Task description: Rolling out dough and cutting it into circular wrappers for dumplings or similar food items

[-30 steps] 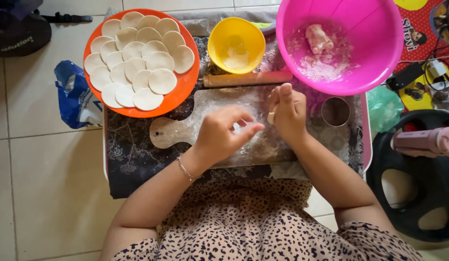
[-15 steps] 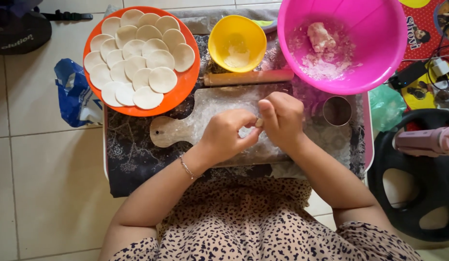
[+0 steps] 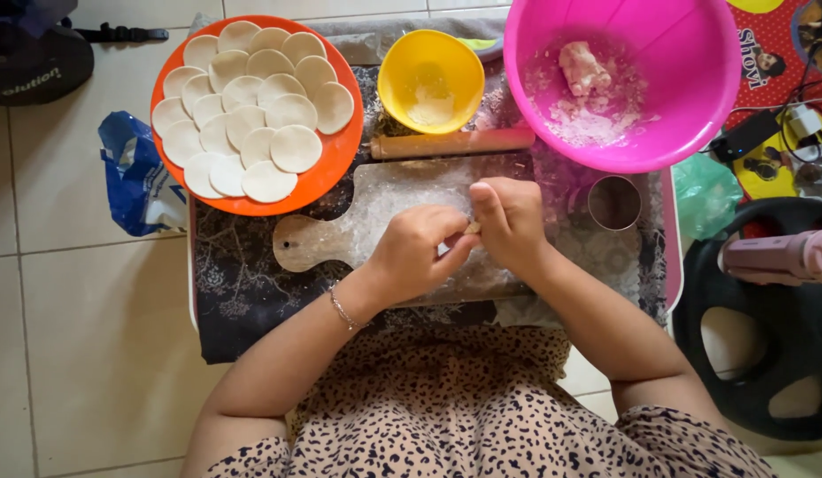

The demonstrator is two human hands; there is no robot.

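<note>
Both hands meet over the floured wooden board point(image 3: 402, 199), the left hand point(image 3: 420, 252) and right hand point(image 3: 513, 221) pinching a small lump of dough point(image 3: 472, 227) between their fingertips. It looks soft, light and a bit sticky, best held gently at its edges rather than squeezed. Room is tight: rolling pin point(image 3: 451, 142) just beyond, metal cutter ring point(image 3: 614, 202) to the right, orange plate point(image 3: 335, 168) of dough discs point(image 3: 251, 106) to the left, pink bowl point(image 3: 694, 106) near.

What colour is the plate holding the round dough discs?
Orange plate, seen clearly in the head view.
</note>
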